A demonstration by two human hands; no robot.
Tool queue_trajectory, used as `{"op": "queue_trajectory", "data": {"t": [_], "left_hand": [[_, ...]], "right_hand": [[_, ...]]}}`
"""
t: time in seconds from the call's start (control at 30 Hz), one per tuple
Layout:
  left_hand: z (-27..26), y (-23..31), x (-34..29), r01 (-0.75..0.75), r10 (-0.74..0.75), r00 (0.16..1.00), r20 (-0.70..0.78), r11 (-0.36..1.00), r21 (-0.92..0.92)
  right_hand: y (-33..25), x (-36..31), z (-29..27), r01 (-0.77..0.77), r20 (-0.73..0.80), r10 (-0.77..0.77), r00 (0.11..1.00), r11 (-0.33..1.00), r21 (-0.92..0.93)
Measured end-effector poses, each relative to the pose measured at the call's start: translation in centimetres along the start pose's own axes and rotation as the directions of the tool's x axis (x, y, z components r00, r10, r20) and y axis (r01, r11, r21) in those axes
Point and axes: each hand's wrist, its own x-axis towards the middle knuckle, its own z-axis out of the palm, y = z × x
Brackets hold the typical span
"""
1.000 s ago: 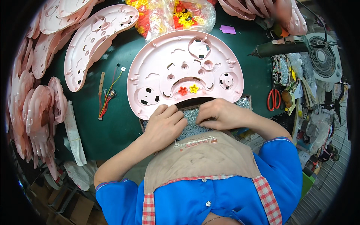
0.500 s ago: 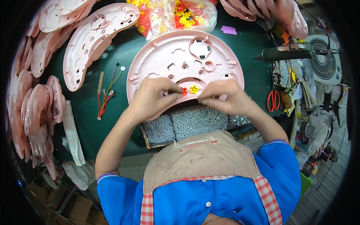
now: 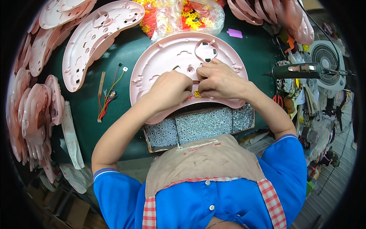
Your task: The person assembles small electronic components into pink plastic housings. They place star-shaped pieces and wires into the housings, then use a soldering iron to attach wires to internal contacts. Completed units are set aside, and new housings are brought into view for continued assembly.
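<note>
A pink, curved plastic shell (image 3: 158, 61) lies hollow side up before me on the green table. At the arched cutout along its near edge, my left hand (image 3: 173, 87) is curled over a red star-shaped piece (image 3: 188, 98), most of which it covers. My right hand (image 3: 221, 81) is closed just to the right of a yellow star-shaped piece (image 3: 197, 94), its fingers bent down against the shell. Whatever the fingertips of either hand pinch is hidden beneath the knuckles.
Below the shell stands a box of small metal screws (image 3: 204, 124). A wired circuit piece (image 3: 111, 94) and another pink shell (image 3: 89, 42) lie left. Bags of red and yellow pieces (image 3: 167, 17) are behind. An electric screwdriver (image 3: 295, 71) and a fan (image 3: 327, 63) are right.
Both hands have come closer together over the cutout, fingers curling down onto the shell. The right hand has moved up and left; the red piece, earlier plainly visible, is now mostly covered.
</note>
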Motion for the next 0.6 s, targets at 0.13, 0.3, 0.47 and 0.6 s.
{"op": "queue_trajectory", "data": {"t": [0.13,0.3,0.47,0.6], "left_hand": [[-0.6,-1.2,-1.2,0.172,-0.128,0.985,0.114,0.714,-0.679],[-0.3,-2.0,-2.5,0.206,-0.126,0.978,0.164,0.507,-0.837],[-0.1,-1.7,-3.3,0.165,-0.239,0.97,0.051,0.487,-0.858],[0.2,-1.9,-3.3,0.138,-0.275,0.961,0.001,0.481,-0.866]], "right_hand": [[-0.7,0.6,-0.4,-0.045,0.033,0.047,0.998,0.998,-0.049],[-1.8,1.8,-0.3,-0.153,0.117,0.175,0.978,0.973,-0.172],[-1.7,0.9,-0.5,-0.185,-0.055,0.184,0.981,0.983,-0.011],[-2.1,-2.7,-0.8,-0.203,-0.398,0.332,0.855,0.921,0.331]]}}
